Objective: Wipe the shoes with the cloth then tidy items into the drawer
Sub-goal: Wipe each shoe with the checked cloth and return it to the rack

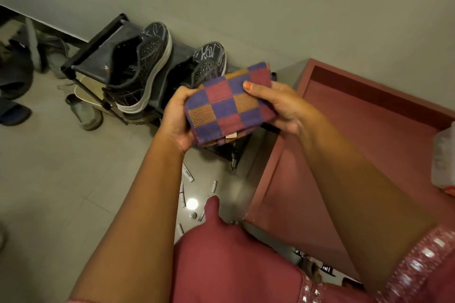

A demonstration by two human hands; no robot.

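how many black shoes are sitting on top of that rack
2. One black shoe lies tipped on its side on the rack; the other sits right of it, partly hidden behind the checked cloth.

Floor's pale grey tile (49, 179), taking up the left and bottom-middle of the frame. A black shoe rack (81, 61) stands on it against the wall, upper left of centre, with two black white-soled shoes (138, 66) on its top shelf, the left one tipped on its side. Loose on the tiles at far left: grey sneakers (86, 113) and some dark footwear (14, 110). Bottom centre, a scatter of little white tubes (188, 173) right on the floor. The open reddish drawer (369, 130) fills the right side.
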